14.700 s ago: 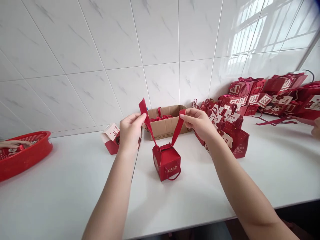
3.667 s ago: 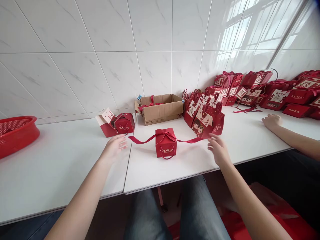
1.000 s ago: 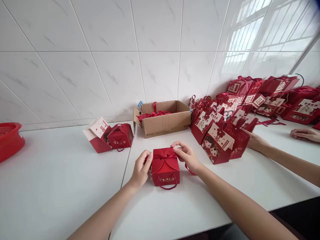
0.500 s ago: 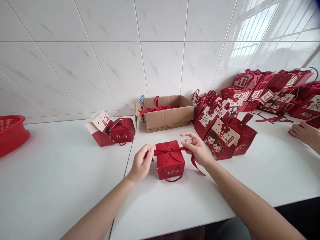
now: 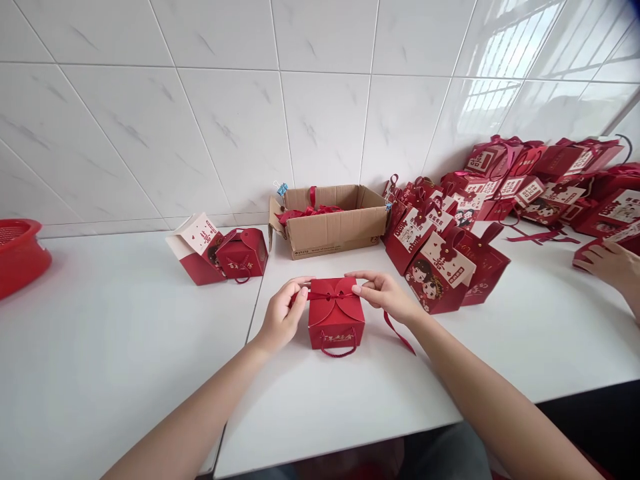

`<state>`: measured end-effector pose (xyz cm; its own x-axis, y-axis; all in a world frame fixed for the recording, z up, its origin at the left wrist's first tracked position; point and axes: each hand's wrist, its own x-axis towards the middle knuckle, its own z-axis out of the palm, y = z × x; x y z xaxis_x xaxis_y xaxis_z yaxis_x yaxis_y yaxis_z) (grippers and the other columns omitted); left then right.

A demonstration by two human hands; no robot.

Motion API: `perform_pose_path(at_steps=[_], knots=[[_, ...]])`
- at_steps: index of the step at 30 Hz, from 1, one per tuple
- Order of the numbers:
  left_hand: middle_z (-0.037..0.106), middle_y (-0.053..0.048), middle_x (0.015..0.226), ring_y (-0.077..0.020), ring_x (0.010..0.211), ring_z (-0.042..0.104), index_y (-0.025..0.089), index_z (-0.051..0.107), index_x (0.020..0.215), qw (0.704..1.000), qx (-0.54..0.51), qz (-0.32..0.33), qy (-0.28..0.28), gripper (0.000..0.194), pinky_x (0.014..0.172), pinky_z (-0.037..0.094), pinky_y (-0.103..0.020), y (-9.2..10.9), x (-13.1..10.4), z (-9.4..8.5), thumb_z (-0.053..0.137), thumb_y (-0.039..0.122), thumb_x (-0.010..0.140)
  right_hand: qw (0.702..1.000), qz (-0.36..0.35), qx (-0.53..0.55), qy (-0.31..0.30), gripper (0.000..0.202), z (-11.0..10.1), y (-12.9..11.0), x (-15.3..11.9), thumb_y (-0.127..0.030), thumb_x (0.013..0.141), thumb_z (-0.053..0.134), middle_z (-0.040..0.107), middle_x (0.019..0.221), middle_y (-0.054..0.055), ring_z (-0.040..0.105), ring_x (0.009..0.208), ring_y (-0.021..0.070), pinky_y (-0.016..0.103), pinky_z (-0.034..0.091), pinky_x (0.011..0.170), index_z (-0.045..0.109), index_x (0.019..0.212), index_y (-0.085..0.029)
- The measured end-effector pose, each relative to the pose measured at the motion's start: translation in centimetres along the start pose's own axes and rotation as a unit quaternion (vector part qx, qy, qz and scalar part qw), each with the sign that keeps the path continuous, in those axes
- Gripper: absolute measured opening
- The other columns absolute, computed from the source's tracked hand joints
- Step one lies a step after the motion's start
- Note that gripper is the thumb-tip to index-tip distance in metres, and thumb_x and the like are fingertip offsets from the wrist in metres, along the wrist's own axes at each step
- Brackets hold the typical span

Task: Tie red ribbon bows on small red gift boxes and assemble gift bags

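Note:
A small red gift box (image 5: 334, 325) with folded petal flaps stands upright on the table, its rope handle hanging at the front. A red ribbon (image 5: 399, 333) crosses its top, drawn through the slots where the flaps meet, and one tail trails onto the table at right. At the box's left edge my left hand (image 5: 280, 315) pinches the ribbon between thumb and fingers. My right hand (image 5: 389, 297) pinches it at the right edge, thumb on the ribbon and index finger stretched along the back rim.
An open cardboard carton (image 5: 340, 233) of red ribbons stands behind. Two gift boxes (image 5: 243, 255) sit at back left, near a red plastic basket (image 5: 23, 257). Decorated gift bags (image 5: 440, 277) and stacked boxes (image 5: 500, 163) fill the right. Another person's hand (image 5: 613, 267) holds a box there.
My right hand has moved left and down onto the box's right edge. My left hand stays at the left edge, its fingers now reaching behind the box. The other person's hand has shifted slightly.

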<state>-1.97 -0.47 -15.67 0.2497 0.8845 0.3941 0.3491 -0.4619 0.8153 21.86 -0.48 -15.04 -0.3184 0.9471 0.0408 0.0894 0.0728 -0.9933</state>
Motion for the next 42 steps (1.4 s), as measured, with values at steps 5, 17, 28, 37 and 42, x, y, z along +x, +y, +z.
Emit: perform_pose_path(at_steps=[5, 17, 28, 37, 42], knots=[[0.063, -0.012, 0.117, -0.0209, 0.1, 0.062, 0.019, 0.047, 0.069, 0.999, 0.028, 0.018, 0.021, 0.032, 0.085, 0.047, -0.033, -0.2, 0.1, 0.0, 0.039, 0.038, 0.094, 1.0, -0.008, -0.022, 0.0, 0.063, 0.0, -0.2, -0.2, -0.05, 0.077, 0.067, 0.025, 0.055, -0.009, 0.02, 0.051, 0.0068, 0.024, 0.014, 0.048, 0.053, 0.128, -0.014], [0.064, -0.011, 0.117, -0.0156, 0.082, 0.067, 0.018, 0.053, 0.083, 0.998, 0.031, 0.047, -0.012, 0.025, 0.072, 0.053, -0.027, -1.1, 0.2, -0.8, 0.039, 0.035, 0.095, 0.999, -0.043, -0.004, 0.011, 0.059, -0.7, -0.6, -0.4, -0.043, 0.08, 0.066, 0.025, 0.048, -0.013, 0.017, 0.047, 0.0064, 0.022, 0.014, 0.045, 0.041, 0.127, -0.019], [0.065, -0.008, 0.104, -0.0198, 0.105, 0.061, 0.02, 0.038, 0.069, 0.985, 0.098, 0.135, -0.038, 0.025, 0.079, 0.047, -0.028, -1.2, 0.4, -1.9, 0.045, 0.023, 0.092, 0.995, 0.018, -0.062, -0.074, 0.037, -1.6, -0.4, -0.5, -0.054, 0.083, 0.058, 0.023, 0.054, -0.01, 0.016, 0.05, 0.0068, 0.022, 0.013, 0.045, 0.039, 0.084, -0.022], [0.062, -0.009, 0.093, -0.0228, 0.105, 0.06, 0.02, 0.041, 0.072, 0.989, 0.089, 0.111, -0.031, 0.021, 0.058, 0.043, -0.024, -1.3, -0.1, -1.0, 0.046, 0.026, 0.091, 0.985, 0.01, 0.021, -0.171, 0.046, -2.1, 0.0, -0.2, -0.053, 0.089, 0.049, 0.05, 0.055, -0.002, 0.046, 0.052, 0.0084, 0.024, 0.035, 0.056, 0.047, 0.062, -0.016], [0.061, -0.007, 0.084, -0.0221, 0.099, 0.061, 0.02, 0.044, 0.071, 0.988, 0.101, 0.112, -0.042, 0.022, 0.062, 0.045, -0.026, -1.0, -0.2, -0.8, 0.045, 0.029, 0.092, 0.971, 0.031, 0.052, -0.233, 0.035, -3.2, -0.9, -0.9, -0.044, 0.085, 0.061, 0.056, 0.056, -0.001, 0.052, 0.051, 0.0091, 0.023, 0.039, 0.053, 0.055, 0.067, -0.015]])
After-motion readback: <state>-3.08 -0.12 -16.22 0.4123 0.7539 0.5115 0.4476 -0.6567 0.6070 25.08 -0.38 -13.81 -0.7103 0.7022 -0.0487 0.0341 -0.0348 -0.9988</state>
